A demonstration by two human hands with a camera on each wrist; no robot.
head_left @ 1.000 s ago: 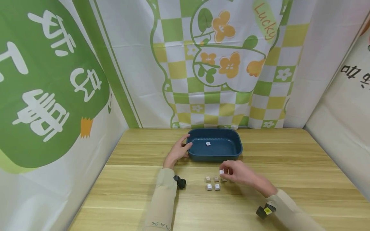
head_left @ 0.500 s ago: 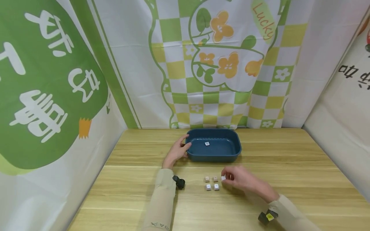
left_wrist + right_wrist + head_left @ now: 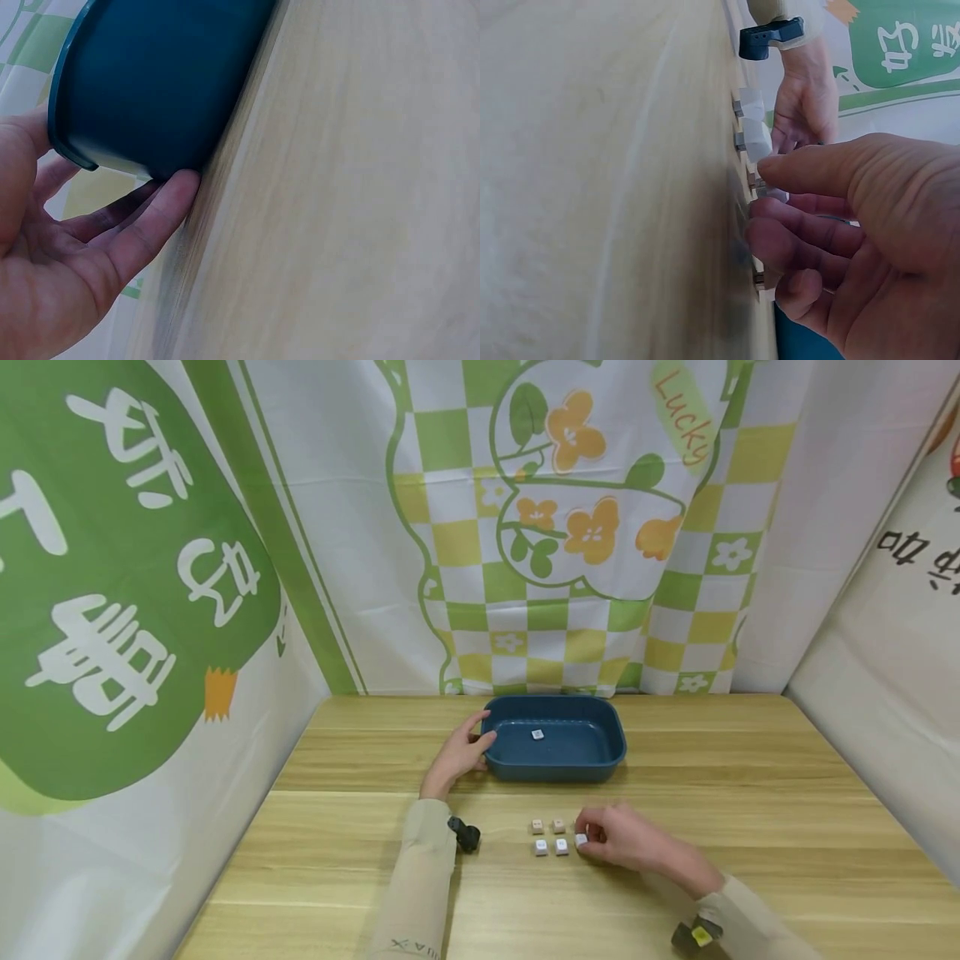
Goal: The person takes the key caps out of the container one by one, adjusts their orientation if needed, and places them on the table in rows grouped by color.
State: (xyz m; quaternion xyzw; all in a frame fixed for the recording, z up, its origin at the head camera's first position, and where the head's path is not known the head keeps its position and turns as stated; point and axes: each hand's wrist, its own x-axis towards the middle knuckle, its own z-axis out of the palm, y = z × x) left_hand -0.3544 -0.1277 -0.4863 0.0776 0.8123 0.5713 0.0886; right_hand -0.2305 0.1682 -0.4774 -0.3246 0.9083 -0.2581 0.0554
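My left hand (image 3: 457,756) holds the left end of a dark blue plastic basin (image 3: 555,772), thumb over the rim. In the left wrist view, fingertips (image 3: 184,187) press its outer wall near the bottom corner. One small white keycap (image 3: 537,735) lies inside the basin. My right hand (image 3: 626,839) pinches another white keycap (image 3: 581,841) between thumb and fingers, low over the table at the right end of the front row. Left of it are two white keycaps (image 3: 562,847). Behind them stand beige keycaps (image 3: 537,827); the back row's right end is hidden by my fingers.
The wood-grain table (image 3: 360,877) reaches back to a hanging green and white checked cloth (image 3: 525,618). Printed cloth also hangs on both sides. A black wrist camera (image 3: 465,834) sits on the left sleeve, another (image 3: 696,935) on the right.
The right hand has come down and toward the front with the white keycap, from above the back row to the front row's right end. The left hand and basin have stayed put.
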